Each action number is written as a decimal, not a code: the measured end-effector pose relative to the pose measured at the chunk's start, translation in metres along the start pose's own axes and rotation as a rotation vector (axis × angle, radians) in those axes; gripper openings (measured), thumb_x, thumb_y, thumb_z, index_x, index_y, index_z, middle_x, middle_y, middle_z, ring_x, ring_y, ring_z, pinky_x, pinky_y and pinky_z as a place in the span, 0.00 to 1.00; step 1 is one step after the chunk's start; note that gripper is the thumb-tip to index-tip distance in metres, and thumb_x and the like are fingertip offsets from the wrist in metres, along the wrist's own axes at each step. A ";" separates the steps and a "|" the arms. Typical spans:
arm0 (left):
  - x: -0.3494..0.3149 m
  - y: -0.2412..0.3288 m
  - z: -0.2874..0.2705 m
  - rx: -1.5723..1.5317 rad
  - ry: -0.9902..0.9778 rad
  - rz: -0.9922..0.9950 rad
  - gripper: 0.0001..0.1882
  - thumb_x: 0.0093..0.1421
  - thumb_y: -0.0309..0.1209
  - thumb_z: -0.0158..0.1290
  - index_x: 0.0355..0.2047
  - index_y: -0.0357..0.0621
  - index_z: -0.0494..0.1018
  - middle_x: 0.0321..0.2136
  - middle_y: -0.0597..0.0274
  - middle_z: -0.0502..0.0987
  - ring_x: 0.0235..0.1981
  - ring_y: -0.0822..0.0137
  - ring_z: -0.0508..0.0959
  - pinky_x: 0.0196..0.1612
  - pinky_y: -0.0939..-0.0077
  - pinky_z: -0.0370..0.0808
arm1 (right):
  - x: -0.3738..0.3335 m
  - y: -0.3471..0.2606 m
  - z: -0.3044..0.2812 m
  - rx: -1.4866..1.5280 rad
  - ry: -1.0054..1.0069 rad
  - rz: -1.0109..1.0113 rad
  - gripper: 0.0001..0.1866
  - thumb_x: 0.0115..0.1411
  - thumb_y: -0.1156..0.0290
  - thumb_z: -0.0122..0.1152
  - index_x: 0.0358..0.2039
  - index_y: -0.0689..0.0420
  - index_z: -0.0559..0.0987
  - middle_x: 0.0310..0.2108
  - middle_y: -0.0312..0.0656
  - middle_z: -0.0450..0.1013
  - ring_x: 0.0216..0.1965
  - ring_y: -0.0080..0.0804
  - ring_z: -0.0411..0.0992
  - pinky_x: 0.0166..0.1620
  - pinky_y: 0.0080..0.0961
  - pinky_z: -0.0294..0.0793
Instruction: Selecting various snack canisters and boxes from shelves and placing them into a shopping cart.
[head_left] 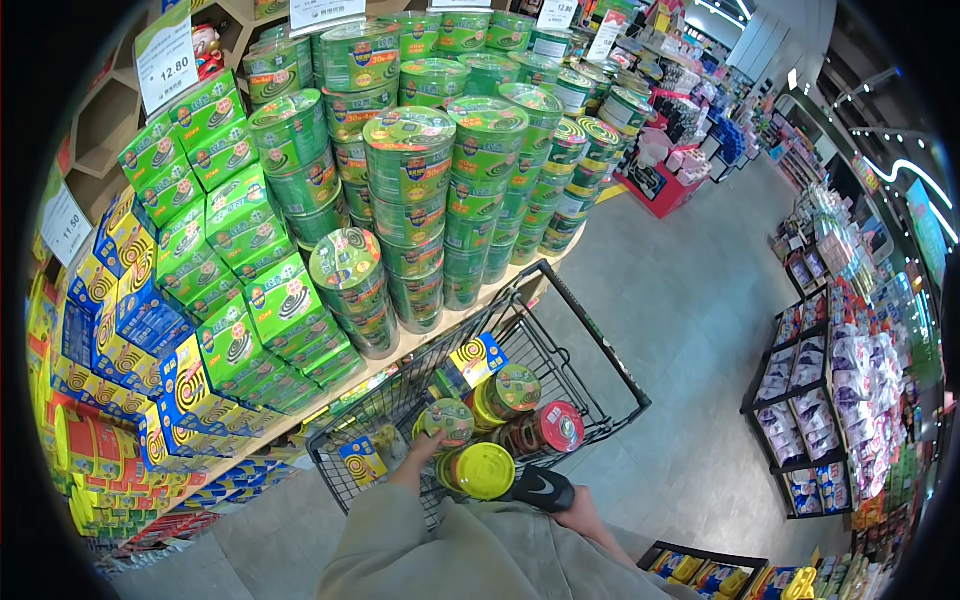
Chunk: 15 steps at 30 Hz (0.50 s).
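Note:
At the near end of the black wire shopping cart, my left hand is closed around the side of a round green tub of mosquito coils. Beside it stand a yellow-lidded tub, another green-topped tub and a red-lidded tub. A yellow and blue coil box lies farther in, and another small box sits at the cart's left side. Just right of the yellow lid, my right hand is closed at a dark item with a pale curved mark; its fingertips are hidden.
Along the cart's far side runs a display shelf with stacked green tubs, green boxes and blue-yellow boxes. To the right is a grey floor aisle, bordered by a black rack of packages. A red bin stands farther off.

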<state>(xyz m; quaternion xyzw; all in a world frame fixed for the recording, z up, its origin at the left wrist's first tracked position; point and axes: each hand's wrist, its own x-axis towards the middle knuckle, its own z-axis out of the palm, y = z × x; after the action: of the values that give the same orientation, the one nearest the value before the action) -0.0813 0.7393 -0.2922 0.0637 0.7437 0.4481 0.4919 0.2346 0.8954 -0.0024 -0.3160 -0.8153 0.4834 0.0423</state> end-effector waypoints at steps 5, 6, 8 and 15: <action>-0.021 0.020 0.010 0.127 0.095 -0.114 0.39 0.56 0.60 0.51 0.55 0.40 0.68 0.51 0.50 0.73 0.52 0.54 0.73 0.51 0.62 0.70 | 0.004 -0.001 0.003 -0.063 0.005 -0.030 0.23 0.41 0.71 0.71 0.40 0.62 0.79 0.33 0.49 0.79 0.35 0.35 0.79 0.40 0.30 0.76; -0.023 0.019 0.008 0.171 0.121 -0.162 0.42 0.55 0.64 0.49 0.55 0.39 0.69 0.52 0.49 0.73 0.53 0.53 0.73 0.52 0.62 0.69 | 0.005 -0.003 0.005 -0.065 0.001 -0.040 0.23 0.41 0.71 0.71 0.40 0.62 0.79 0.33 0.49 0.79 0.35 0.35 0.79 0.40 0.30 0.76; -0.034 0.013 0.003 0.203 0.072 -0.109 0.47 0.53 0.69 0.45 0.55 0.36 0.68 0.52 0.46 0.72 0.54 0.50 0.71 0.54 0.61 0.68 | 0.009 -0.008 0.007 -0.082 -0.015 -0.059 0.24 0.41 0.70 0.71 0.42 0.62 0.78 0.34 0.49 0.79 0.37 0.38 0.79 0.41 0.30 0.76; -0.091 -0.038 -0.009 0.446 0.044 -0.029 0.32 0.59 0.56 0.49 0.46 0.37 0.75 0.40 0.44 0.79 0.43 0.48 0.78 0.46 0.58 0.73 | 0.035 -0.014 0.035 -0.028 -0.081 -0.183 0.21 0.40 0.68 0.68 0.37 0.60 0.78 0.33 0.53 0.77 0.36 0.52 0.76 0.40 0.38 0.76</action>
<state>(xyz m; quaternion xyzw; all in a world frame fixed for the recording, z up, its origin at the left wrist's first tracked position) -0.0292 0.6629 -0.2573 0.1505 0.8358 0.2666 0.4557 0.1872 0.8833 -0.0174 -0.2210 -0.8484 0.4786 0.0488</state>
